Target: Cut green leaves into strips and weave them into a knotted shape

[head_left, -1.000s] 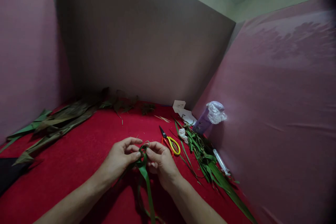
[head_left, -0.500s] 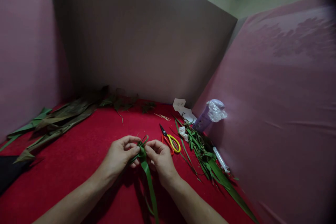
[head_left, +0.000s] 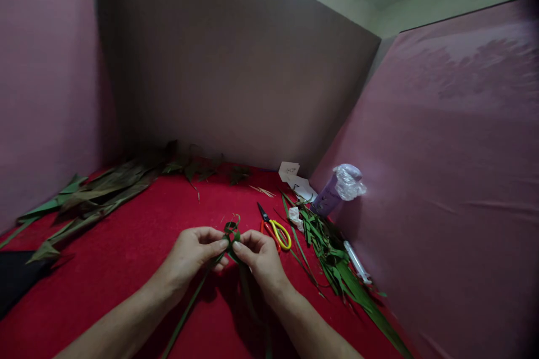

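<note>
Green looped leaf strip (head_left: 236,236), held over the red cloth (head_left: 122,258) near the scissors (head_left: 279,234), could loosen or split at its bends; an uneven pull between the two sides, or a tug on the long tail (head_left: 186,312) trailing toward the wearer, would likely cause it. The left hand (head_left: 188,252) and right hand (head_left: 261,262) each pinch it, thumb nearly against forefinger, other fingers loosely curled.

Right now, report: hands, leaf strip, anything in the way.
Left hand, right hand: pinch grip. Green leaf strip: looped, held between both, one end trailing down. Scissors: just beyond right hand, likely not blocking.
</note>
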`<action>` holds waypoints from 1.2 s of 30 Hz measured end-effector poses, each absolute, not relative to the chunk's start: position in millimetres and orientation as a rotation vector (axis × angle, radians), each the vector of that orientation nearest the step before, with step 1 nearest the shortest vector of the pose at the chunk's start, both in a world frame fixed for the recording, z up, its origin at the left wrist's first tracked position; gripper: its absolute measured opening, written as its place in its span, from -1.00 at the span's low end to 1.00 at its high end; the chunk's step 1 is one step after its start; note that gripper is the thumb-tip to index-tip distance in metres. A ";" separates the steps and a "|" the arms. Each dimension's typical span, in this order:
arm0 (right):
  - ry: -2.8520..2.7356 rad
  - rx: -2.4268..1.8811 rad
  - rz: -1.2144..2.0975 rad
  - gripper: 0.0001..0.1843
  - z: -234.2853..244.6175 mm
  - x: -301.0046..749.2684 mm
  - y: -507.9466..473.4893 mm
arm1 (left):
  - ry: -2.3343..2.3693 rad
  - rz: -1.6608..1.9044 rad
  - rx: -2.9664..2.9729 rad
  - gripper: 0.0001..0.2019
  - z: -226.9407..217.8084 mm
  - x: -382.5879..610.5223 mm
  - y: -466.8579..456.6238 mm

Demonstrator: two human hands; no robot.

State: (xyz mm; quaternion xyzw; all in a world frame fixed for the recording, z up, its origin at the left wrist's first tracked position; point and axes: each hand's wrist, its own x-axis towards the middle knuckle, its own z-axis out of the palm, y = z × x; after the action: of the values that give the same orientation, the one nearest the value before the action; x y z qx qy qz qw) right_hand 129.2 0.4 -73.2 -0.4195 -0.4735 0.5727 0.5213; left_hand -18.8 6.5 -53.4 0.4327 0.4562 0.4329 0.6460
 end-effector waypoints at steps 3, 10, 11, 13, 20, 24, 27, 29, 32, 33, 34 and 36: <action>-1.193 -1.038 1.362 -0.75 -73.5 132.1 2.3 | 1.077 0.989 0.985 -0.77 -54.6 -18.7 7.1; -1.443 -1.103 1.316 -0.81 -74.2 139.6 5.8 | 1.071 1.064 1.008 -0.77 -56.5 -20.2 11.9; -1.475 -1.099 1.335 -0.82 -73.9 140.7 5.8 | 1.065 1.073 1.005 -0.77 -56.4 -20.0 12.3; -1.532 -1.102 1.366 -0.83 -72.8 143.4 5.4 | 1.060 1.086 1.002 -0.76 -56.6 -19.3 12.9; -1.703 -1.208 1.429 -0.85 -65.1 156.0 3.8 | 1.041 1.152 0.975 -0.76 -58.7 -17.8 13.3; -1.587 -1.119 1.491 -0.76 -60.7 153.7 5.4 | 1.015 1.187 0.926 -0.70 -55.5 -17.6 11.5; -1.459 -0.989 1.468 -0.66 -61.1 147.1 4.1 | 1.023 1.189 0.927 -0.69 -54.4 -17.1 10.9; -1.509 -1.029 1.287 -0.73 -62.7 142.9 1.5 | 1.032 1.168 0.939 -0.68 -55.2 -16.7 10.7; -1.683 -1.176 0.922 -0.91 -63.5 139.6 -2.8 | 1.046 1.125 0.947 -0.66 -57.0 -16.2 9.7; -1.729 -1.209 0.834 -0.88 -62.8 139.4 -3.7 | 1.040 1.112 0.949 -0.66 -57.3 -16.2 9.2; -1.756 -1.230 0.772 -0.85 -61.6 139.6 -4.2 | 1.026 1.102 0.949 -0.65 -57.3 -16.2 8.5; -1.775 -1.248 0.697 -0.81 -58.8 140.9 -4.1 | 1.002 1.085 0.934 -0.64 -56.7 -16.0 7.2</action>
State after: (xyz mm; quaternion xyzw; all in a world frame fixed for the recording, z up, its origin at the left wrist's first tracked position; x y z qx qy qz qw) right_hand 140.9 -4.1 -58.8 -0.4976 -0.7076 0.2778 0.4178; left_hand -16.0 7.2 -56.7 0.4097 0.4398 0.4761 0.6419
